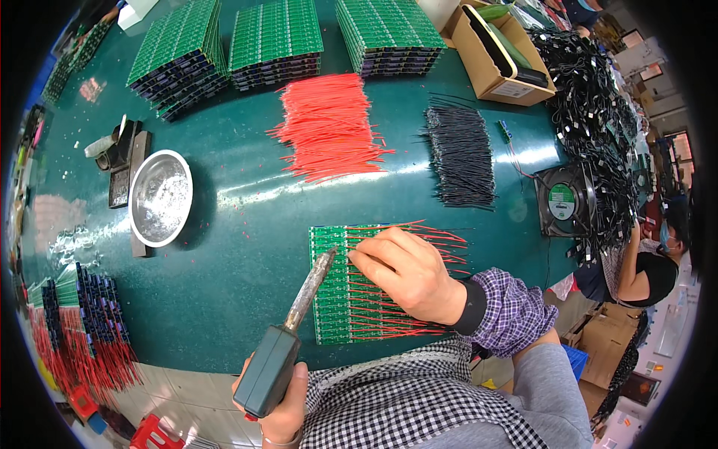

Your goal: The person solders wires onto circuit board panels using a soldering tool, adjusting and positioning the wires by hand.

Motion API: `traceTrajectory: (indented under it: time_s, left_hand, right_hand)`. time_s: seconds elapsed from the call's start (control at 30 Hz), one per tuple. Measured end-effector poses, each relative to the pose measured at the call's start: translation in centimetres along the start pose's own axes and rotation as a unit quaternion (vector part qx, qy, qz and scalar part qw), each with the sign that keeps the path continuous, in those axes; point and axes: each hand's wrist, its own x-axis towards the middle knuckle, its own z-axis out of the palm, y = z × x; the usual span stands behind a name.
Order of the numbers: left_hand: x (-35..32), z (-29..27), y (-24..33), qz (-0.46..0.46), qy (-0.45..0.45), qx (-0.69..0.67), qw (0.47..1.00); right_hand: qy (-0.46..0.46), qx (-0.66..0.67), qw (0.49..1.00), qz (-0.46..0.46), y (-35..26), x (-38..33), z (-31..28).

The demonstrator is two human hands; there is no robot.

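Observation:
My left hand (290, 408) is wrapped round the dark handle of a soldering iron (272, 368), which slants up and to the right. Its tip meets a green circuit board panel (329, 307) near the upper left part. Just right of the tip, the thumb and forefinger of my right hand (410, 271) are pinched together on a thin red wire, mostly hidden by the fingers. Rows of red wires (396, 327) run from the panel out to the right, passing under my right hand.
Red wires (329, 127) and black wires (460, 157) lie in piles beyond the panel. Stacked green boards (277, 34) stand at the back. A metal bowl (161, 198) sits left, wired boards (82, 314) lower left. A fan (565, 200), cardboard box (497, 56) and black cables (591, 97) line the right.

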Motion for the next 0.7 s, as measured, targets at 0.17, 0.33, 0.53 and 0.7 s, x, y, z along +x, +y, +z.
traceTrajectory:
  time_s: [0.17, 0.33, 0.53, 0.7]
  left_hand:
    - [-0.06, -0.18, -0.01, 0.004, -0.001, 0.004, 1.000]
    - [-0.33, -0.39, -0.12, 0.000, -0.004, 0.013, 1.000]
    - [-0.13, -0.58, -0.08, -0.010, -0.020, 0.020, 1.000]
    - [-0.06, -0.24, 0.05, -0.008, -0.020, 0.027, 0.999]
  right_hand:
    - [0.009, -0.001, 1.000, 0.020, -0.52, -0.01, -0.69]
    - [0.037, -0.007, 0.999, 0.006, -0.90, -0.37, -0.57]
    - [0.024, 0.009, 1.000, 0.015, -0.78, -0.68, -0.07]
    - [0.021, 0.010, 1.000, 0.012, -0.70, -0.65, -0.02]
